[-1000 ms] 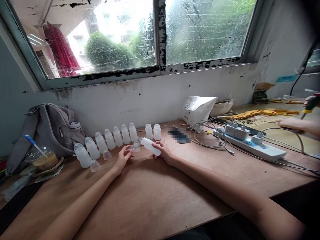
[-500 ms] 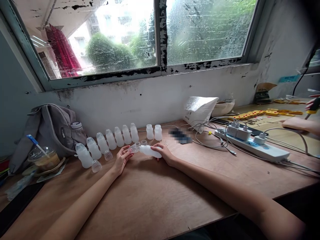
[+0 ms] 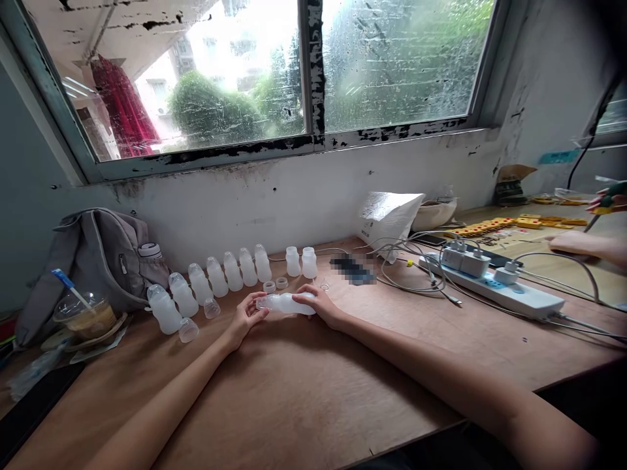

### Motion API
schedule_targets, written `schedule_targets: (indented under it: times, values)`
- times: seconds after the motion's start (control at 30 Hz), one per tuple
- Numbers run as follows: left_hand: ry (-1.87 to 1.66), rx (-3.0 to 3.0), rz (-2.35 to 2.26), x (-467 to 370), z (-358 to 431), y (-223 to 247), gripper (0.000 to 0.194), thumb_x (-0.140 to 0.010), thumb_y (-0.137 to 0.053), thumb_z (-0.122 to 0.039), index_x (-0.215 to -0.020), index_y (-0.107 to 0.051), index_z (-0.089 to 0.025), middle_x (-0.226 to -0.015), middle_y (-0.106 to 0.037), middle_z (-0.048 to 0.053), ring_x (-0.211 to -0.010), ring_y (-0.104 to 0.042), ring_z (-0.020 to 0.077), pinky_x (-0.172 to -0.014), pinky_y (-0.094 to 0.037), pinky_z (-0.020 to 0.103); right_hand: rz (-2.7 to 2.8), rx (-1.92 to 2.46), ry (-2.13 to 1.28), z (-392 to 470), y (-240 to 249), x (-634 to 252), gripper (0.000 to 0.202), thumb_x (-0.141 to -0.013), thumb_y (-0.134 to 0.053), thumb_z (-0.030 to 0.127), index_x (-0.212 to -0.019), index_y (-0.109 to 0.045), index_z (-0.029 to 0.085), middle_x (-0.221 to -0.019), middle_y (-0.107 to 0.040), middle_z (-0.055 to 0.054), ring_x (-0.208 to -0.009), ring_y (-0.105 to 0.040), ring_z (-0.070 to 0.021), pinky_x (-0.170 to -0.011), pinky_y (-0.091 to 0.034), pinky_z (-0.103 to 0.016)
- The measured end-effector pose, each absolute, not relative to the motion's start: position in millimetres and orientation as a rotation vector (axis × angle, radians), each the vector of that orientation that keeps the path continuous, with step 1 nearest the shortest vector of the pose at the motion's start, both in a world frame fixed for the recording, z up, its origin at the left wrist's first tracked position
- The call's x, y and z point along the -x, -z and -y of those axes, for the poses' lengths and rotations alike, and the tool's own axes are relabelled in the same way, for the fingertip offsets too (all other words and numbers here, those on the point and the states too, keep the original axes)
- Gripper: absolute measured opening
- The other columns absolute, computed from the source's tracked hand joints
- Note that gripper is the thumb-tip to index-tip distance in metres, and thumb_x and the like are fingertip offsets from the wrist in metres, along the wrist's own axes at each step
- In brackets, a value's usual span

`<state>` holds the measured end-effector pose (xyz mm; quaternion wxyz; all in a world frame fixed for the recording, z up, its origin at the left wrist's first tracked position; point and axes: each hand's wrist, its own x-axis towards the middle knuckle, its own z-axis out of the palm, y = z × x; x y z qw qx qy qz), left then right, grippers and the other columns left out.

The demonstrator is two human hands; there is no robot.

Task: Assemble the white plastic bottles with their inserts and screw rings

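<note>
A frosted white bottle (image 3: 289, 303) lies sideways between my hands, just above the wooden table (image 3: 313, 378). My right hand (image 3: 321, 305) is wrapped round its base end. At the other end, my left hand (image 3: 249, 314) grips a clear cap (image 3: 265, 302), which now sits over the bottle's neck. Two small rings (image 3: 269, 286) lie right behind the bottle. Several capped bottles (image 3: 218, 277) stand in a slanting row at the left, with two loose clear caps (image 3: 189, 330) in front. Two bottles without caps (image 3: 293, 261) stand behind my right hand.
At the left are a grey backpack (image 3: 105, 261) and a drink cup (image 3: 88, 314). To the right lie a blurred dark object (image 3: 353, 268), tangled cables and a white power strip (image 3: 499, 287). Another person's hand (image 3: 571, 243) shows at the far right.
The clear cap and the bottle's neck have come together in line. Both hands have moved slightly nearer to me, and the two rings behind are now in fuller view.
</note>
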<state>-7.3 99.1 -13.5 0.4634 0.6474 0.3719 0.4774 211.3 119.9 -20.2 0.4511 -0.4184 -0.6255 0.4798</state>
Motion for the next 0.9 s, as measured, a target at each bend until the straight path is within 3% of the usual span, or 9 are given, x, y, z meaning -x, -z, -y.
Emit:
schedule_targets:
  times: [0.17, 0.4, 0.67, 0.9]
  values:
    - [-1.150, -1.690, -1.000, 7, -98, 14, 0.043, -0.068, -0.063, -0.036, -0.105, -0.054, -0.015, -0.098, -0.061, 0.009, -0.090, -0.058, 0.0209, -0.080, -0.046, 0.034, 1.645, 1.005, -1.023, -114, 14, -212, 0.031, -0.074, -0.051, 0.049, -0.071, -0.056, 0.019, -0.066, -0.052, 0.001, -0.058, -0.050, -0.0123, -0.038, -0.035, -0.017]
    - [-1.238, -2.147, -0.949, 3, -80, 17, 0.034, -0.070, -0.061, -0.027, -0.102, -0.056, -0.018, -0.096, -0.059, 0.009, -0.086, -0.057, 0.0207, -0.076, -0.048, 0.033, 1.734, 0.884, -0.581, -100, 15, -216, 0.029, -0.079, -0.045, 0.041, -0.065, -0.055, 0.018, -0.064, -0.052, -0.001, -0.062, -0.047, -0.0153, -0.059, -0.037, -0.025]
    - [-1.380, -2.373, -0.857, 2, -62, 16, 0.033, -0.071, -0.060, -0.022, -0.103, -0.056, -0.022, -0.100, -0.059, 0.010, -0.092, -0.056, 0.0226, -0.080, -0.046, 0.035, 1.731, 0.723, -0.528, -85, 17, -216, 0.027, -0.079, -0.042, 0.042, -0.072, -0.055, 0.020, -0.075, -0.054, -0.006, -0.069, -0.050, -0.0204, -0.067, -0.039, -0.033]
    - [-1.428, -2.030, -0.942, -6, -62, 11, 0.031, -0.074, -0.058, -0.031, -0.103, -0.055, -0.021, -0.104, -0.057, 0.010, -0.093, -0.056, 0.0225, -0.079, -0.046, 0.034, 1.807, 0.787, -0.515, -89, 17, -212, 0.023, -0.081, -0.042, 0.040, -0.079, -0.055, 0.021, -0.078, -0.056, -0.006, -0.073, -0.052, -0.0206, -0.070, -0.040, -0.033]
